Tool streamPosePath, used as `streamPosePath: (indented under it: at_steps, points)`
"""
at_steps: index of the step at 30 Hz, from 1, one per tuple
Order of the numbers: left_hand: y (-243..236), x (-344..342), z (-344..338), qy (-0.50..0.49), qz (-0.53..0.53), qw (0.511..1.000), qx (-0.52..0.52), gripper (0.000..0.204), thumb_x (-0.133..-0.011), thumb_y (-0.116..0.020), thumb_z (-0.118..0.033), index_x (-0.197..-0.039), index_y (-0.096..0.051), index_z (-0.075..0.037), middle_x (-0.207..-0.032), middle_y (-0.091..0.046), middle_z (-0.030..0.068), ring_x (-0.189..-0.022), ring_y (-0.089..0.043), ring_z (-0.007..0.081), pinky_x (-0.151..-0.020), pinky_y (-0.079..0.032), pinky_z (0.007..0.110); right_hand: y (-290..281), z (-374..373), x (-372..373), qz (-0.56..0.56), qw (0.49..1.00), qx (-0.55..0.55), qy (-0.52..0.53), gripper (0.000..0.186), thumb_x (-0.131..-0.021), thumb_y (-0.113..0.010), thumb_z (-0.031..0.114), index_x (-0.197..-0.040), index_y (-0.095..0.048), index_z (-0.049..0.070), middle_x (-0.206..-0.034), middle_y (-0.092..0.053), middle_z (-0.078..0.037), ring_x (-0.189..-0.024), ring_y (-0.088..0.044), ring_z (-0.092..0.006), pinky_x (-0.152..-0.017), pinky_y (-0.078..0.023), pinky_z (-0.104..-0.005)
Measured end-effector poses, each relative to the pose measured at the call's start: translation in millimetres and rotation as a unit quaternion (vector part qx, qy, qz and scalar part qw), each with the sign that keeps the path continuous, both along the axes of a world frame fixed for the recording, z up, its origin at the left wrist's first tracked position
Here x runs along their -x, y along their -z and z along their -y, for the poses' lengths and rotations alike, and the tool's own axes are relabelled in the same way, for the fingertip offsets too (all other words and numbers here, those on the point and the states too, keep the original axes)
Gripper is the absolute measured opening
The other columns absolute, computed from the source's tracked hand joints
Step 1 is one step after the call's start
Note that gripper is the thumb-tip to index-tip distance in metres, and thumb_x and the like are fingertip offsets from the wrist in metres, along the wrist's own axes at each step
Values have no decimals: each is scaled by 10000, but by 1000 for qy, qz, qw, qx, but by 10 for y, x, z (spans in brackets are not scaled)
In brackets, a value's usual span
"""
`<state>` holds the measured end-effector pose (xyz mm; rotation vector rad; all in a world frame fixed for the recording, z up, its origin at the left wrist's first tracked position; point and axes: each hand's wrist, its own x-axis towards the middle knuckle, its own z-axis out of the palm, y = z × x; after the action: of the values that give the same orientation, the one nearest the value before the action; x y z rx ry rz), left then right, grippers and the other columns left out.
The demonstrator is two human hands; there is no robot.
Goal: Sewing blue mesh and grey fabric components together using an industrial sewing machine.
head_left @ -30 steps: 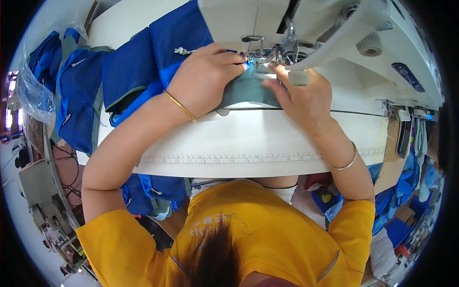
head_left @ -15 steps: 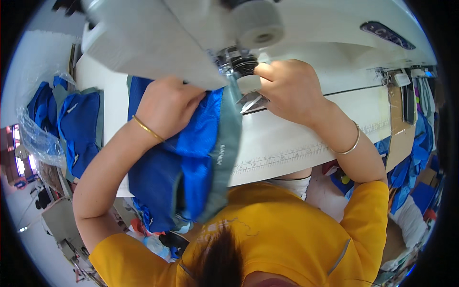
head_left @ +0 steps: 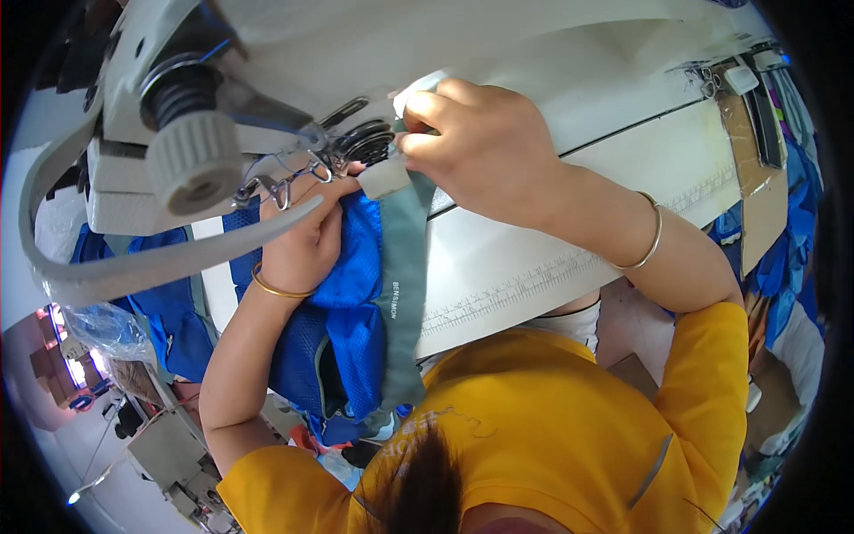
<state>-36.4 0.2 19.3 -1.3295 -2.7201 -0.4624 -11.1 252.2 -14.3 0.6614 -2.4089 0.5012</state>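
In the head view, a person in a yellow shirt point(head_left: 551, 418) bends over a white worktop point(head_left: 551, 258), close under a sewing machine point(head_left: 178, 151) that fills the upper left. A blue mesh garment point(head_left: 342, 311) with a grey-green band point(head_left: 402, 285) along its edge hangs over the near edge of the worktop, its upper end drawn up to the machine's needle area.

The left hand point(head_left: 307, 240) lies on the blue garment just below the needle area, fingers spread flat and pressing the cloth; it grips nothing that can be made out. A gold bangle point(head_left: 271, 287) sits on that wrist.

The right hand point(head_left: 476, 147) is closed, thumb and fingers pinched on the top end of the grey-green band right beside the black round part point(head_left: 365, 142) of the machine. A thin bracelet point(head_left: 645, 240) circles the right wrist. The two hands are near each other, with the band between them.

A ruler strip point(head_left: 534, 276) runs along the worktop's near edge. More blue garments point(head_left: 169, 311) are piled off the worktop's left edge, beside a clear plastic bag point(head_left: 111, 325).
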Motion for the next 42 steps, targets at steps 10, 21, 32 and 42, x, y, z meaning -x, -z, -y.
streamPosePath:
  at_steps: [10, 21, 32, 42]
  points:
    - [-18, -40, -42, 6, -30, 999, 25, 556, -791, -569, 122, -1291, -702, -84, -1183, -697, 93, -1007, -630, 262, -871, -404, 341, 4, 73, 38, 0, 999, -12, 31, 48, -660, -692, 130, -625, -658, 134, -870, -648, 16, -863, -645, -170, -636, -558, -298]
    - [-10, -14, -5, 31, -23, 998, 43, 463, -835, -609, 11, -1273, -692, -116, -1199, -632, 148, -1033, -605, 344, -822, -406, 459, -50, 72, 38, -18, 999, -27, 14, 25, -681, -687, 157, -656, -682, 158, -857, -649, 22, -862, -651, -170, -641, -551, -291]
    - [-71, -78, -91, 27, -47, 997, 51, 527, -829, -574, 19, -1325, -662, -134, -1249, -645, 89, -1005, -641, 291, -814, -410, 412, -115, 70, 9, 48, 998, -27, 1, 12, -712, -700, 173, -703, -698, 165, -861, -654, 21, -841, -650, -179, -650, -562, -312]
    - [-27, 3, 16, 36, -44, 997, 49, 441, -788, -628, 45, -1180, -725, -132, -1272, -648, 163, -1019, -608, 389, -878, -484, 439, -155, 66, -33, 42, 999, 8, 26, 36, -715, -684, 111, -710, -692, 145, -849, -618, 24, -822, -638, -176, -623, -552, -321]
